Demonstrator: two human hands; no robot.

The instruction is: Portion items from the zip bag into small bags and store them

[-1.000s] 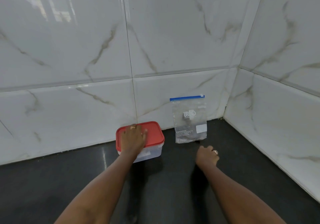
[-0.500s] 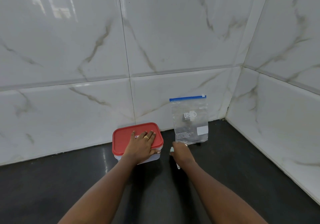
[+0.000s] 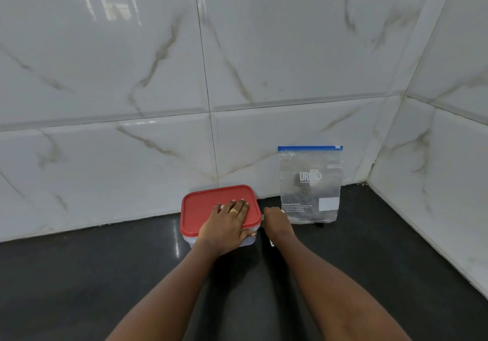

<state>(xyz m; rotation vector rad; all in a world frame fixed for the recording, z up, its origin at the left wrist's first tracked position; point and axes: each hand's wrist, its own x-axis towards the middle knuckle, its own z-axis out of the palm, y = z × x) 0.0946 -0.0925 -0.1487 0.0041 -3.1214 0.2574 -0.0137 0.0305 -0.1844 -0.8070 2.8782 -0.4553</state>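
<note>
Two bare hands reach out in front of us over a glossy black surface (image 3: 383,261) in a corner of white marbled wall tiles (image 3: 264,63). The left hand (image 3: 227,224) lies flat on the red lid (image 3: 203,208) of a clear plastic container (image 3: 190,241). Its fingers (image 3: 245,206) are straight and slightly spread across the lid's right half, with a ring (image 3: 234,211) on one of them. The thumb hangs over the front edge against the container's wall. The container stands close to the back wall with the lid on it.

The right hand (image 3: 277,223) is just beside the container, at the lid's right edge, with its back turned to us. Its fingers are curled under and hidden, so we cannot tell whether they grip the rim, hold something else or hold nothing. A small white piece (image 3: 272,243) shows below that hand; we cannot make out what it is.

The zip bag (image 3: 310,185) stands upright to the right of the container and apart from it, leaning on the back wall with its bottom edge on the surface. It is clear plastic with a blue strip (image 3: 309,148) along the top and white lettering in the middle. Something dark shows through its lower part, too dim for us to name. We cannot tell whether the right hand touches the bag's lower left corner.
</note>
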